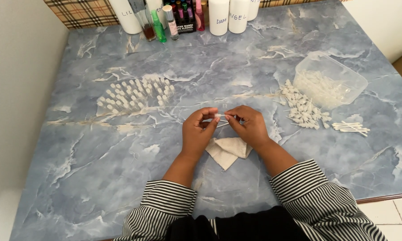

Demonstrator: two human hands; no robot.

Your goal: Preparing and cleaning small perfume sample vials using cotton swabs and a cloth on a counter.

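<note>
Largest first: our blue marbled table (120, 178) fills nearly the whole frame. Along its top edge stand 3 or more tall white bottles (219, 18) and a cluster of small coloured perfume bottles (165, 20). At the right sits a clear plastic tub (343, 73), tipped or low on its side, with small white parts inside. Left of centre a block of little clear vials (136, 94) stands upright in rows. Just below and left of the tub lies a heap of white spray caps (304, 109), and to its right a few thin white tubes (350, 127) lie flat. Below our hands a folded beige cloth (227, 151) rests on the table.

In the middle of the frame our left hand (198, 131) and right hand (250, 125) meet fingertip to fingertip, both pinching 1 small white sprayer piece (219, 117) held just above the table; a thin stem seems to run from it, though it is too small to be sure.

We judge that we are fitting or cleaning this piece. To do it well, we should keep the pinch light and near the tip, hold the stem straight so it does not bend, work over the cloth so a slip lands softly, and keep our sleeves away from the upright vials.
</note>
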